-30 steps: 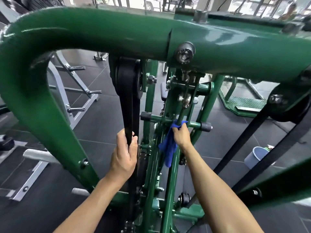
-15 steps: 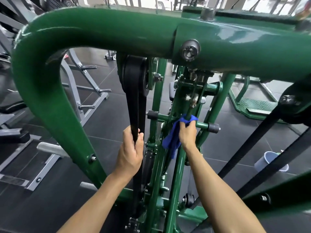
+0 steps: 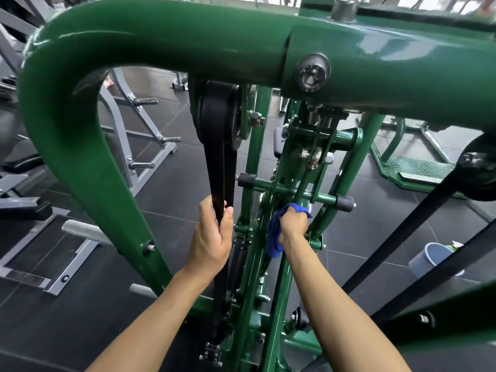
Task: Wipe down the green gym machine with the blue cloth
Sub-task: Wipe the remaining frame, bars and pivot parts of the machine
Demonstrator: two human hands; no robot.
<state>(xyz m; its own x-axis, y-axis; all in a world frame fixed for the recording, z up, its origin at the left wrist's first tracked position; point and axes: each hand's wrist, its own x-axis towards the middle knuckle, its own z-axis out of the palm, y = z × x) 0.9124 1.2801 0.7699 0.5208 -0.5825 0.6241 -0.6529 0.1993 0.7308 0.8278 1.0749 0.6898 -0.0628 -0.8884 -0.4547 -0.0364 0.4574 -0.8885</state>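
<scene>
Right hand [image 3: 292,224] was squeezed tight around the blue cloth [image 3: 273,238], pushing it on a thin green bar [image 3: 304,183] in the middle of the green gym machine [image 3: 161,36]. Some cloth hung down under the fist. Left hand [image 3: 212,237] was wrapped around the black belt [image 3: 218,162] hanging from a wheel [image 3: 222,114]. A pale blue bucket [image 3: 434,257] sat on the dark floor [image 3: 166,189], well apart.

Green machine [image 3: 166,41], blue cloth [image 3: 273,237], black belt [image 3: 218,167].
</scene>
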